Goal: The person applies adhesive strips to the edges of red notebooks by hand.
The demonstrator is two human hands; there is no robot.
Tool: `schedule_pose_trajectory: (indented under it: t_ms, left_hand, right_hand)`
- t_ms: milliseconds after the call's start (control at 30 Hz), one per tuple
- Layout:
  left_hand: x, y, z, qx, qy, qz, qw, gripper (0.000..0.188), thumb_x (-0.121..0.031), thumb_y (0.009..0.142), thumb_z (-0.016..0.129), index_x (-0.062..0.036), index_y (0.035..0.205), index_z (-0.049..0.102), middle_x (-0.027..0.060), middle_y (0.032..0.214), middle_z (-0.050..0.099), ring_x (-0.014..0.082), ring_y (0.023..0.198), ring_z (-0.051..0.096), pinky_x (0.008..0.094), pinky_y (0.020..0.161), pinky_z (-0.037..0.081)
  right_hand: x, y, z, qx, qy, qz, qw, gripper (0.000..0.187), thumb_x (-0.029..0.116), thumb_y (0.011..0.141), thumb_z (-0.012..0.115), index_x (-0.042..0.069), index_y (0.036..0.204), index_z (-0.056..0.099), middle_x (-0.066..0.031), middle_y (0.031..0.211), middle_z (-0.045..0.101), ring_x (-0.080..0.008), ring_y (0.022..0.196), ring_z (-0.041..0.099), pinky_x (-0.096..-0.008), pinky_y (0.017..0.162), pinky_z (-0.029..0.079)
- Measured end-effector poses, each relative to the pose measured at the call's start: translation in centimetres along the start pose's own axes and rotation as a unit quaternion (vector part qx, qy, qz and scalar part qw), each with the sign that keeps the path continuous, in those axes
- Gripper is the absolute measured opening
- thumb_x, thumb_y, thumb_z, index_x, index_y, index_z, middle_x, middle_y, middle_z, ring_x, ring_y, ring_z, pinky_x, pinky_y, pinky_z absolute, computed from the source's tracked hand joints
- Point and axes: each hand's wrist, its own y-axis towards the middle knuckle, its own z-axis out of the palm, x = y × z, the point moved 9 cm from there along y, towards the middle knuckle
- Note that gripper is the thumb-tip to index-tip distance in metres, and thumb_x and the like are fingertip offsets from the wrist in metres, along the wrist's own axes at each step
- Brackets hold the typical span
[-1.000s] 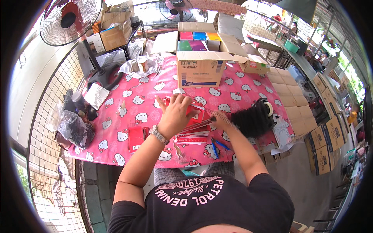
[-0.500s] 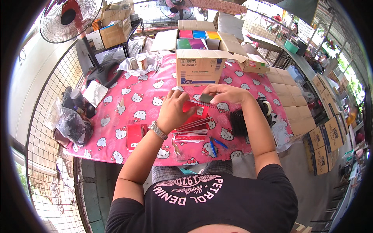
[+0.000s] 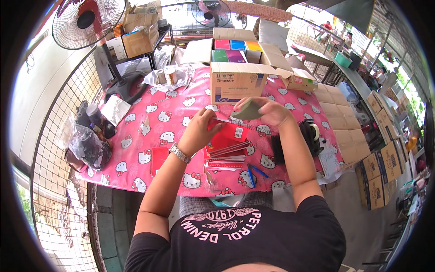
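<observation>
My left hand (image 3: 199,130) grips the left side of a red notebook (image 3: 231,133), its thumb lying on the cover. Along the notebook's far edge runs a thin wire coil (image 3: 244,124), which sticks out past the right corner. Just above that coil, my right hand (image 3: 273,112) is closed on a flat grey-green piece (image 3: 247,110), tilted; its material I cannot make out. Below the notebook lies an untidy stack of red notebooks (image 3: 224,159) with white pages. Blue-handled pliers (image 3: 253,176) rest spread to the right of the stack.
Another red pile (image 3: 159,157) lies by my left forearm. Black coils (image 3: 277,147) and a tape dispenser (image 3: 312,130) sit beside my right forearm. An open carton (image 3: 238,84) of colourful notebooks stands at the back. Plastic-wrapped items (image 3: 90,145) occupy the left edge; a fan (image 3: 122,86) stands behind them.
My right hand has lifted slightly off the coil and turned, so the grey-green piece shows more of its flat face. My left hand still holds the notebook. The whole view has shifted a little.
</observation>
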Motion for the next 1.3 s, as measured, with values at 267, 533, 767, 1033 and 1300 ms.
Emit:
schedule_pose_trajectory:
  t_ms: [267, 533, 767, 1033, 1300]
  left_hand:
    - [0.7, 0.4, 0.1, 0.011, -0.065, -0.015, 0.998, 0.027, -0.015, 0.086, 0.076, 0.0018, 0.099, 0.058, 0.0129, 0.093, 0.06, 0.0232, 0.079, 0.066, 0.0342, 0.071, 0.053]
    - [0.7, 0.5, 0.3, 0.025, -0.06, -0.034, 0.997, 0.026, -0.014, 0.088, 0.075, 0.0023, 0.099, 0.057, 0.0133, 0.09, 0.06, 0.0233, 0.079, 0.068, 0.0335, 0.074, 0.055]
    - [0.3, 0.7, 0.4, 0.028, -0.061, -0.049, 0.997, 0.027, -0.014, 0.088, 0.075, 0.0019, 0.101, 0.058, 0.0121, 0.089, 0.06, 0.0207, 0.075, 0.067, 0.0325, 0.072, 0.054]
    - [-1.5, 0.5, 0.8, 0.022, -0.008, -0.034, 0.999, 0.029, -0.017, 0.09, 0.071, -0.0085, 0.116, 0.061, 0.0173, 0.117, 0.052, 0.0313, 0.1, 0.062, 0.0413, 0.086, 0.054]
    - [-1.2, -0.1, 2.2, 0.028, -0.01, -0.052, 0.998, 0.023, -0.019, 0.093, 0.068, -0.0129, 0.114, 0.062, 0.0212, 0.118, 0.046, 0.0382, 0.117, 0.049, 0.0463, 0.09, 0.053]
  right_hand:
    - [-0.9, 1.7, -0.7, 0.011, 0.023, 0.019, 0.999, 0.054, 0.021, 0.084, 0.061, -0.004, 0.132, 0.057, -0.0141, 0.128, 0.063, -0.0195, 0.115, 0.061, -0.0314, 0.095, 0.048]
    - [-3.0, 1.9, -2.7, -0.062, 0.01, 0.064, 0.996, 0.06, 0.021, 0.085, 0.058, -0.003, 0.14, 0.051, -0.0134, 0.132, 0.061, -0.0217, 0.117, 0.06, -0.0366, 0.099, 0.048]
    - [-3.5, 0.9, -2.5, -0.032, 0.093, 0.053, 0.994, 0.065, 0.023, 0.085, 0.061, -0.001, 0.143, 0.047, -0.0122, 0.133, 0.06, -0.0207, 0.119, 0.06, -0.0375, 0.104, 0.046]
    - [-3.2, 0.2, -3.7, -0.138, 0.067, 0.018, 0.988, 0.056, 0.025, 0.087, 0.064, 0.0, 0.135, 0.055, -0.0096, 0.127, 0.063, -0.0168, 0.112, 0.061, -0.0344, 0.095, 0.05]
    - [-3.0, 0.5, -2.6, -0.169, -0.035, 0.015, 0.985, 0.048, 0.026, 0.089, 0.066, 0.001, 0.129, 0.059, -0.0031, 0.115, 0.063, -0.0117, 0.104, 0.06, -0.0292, 0.09, 0.049]
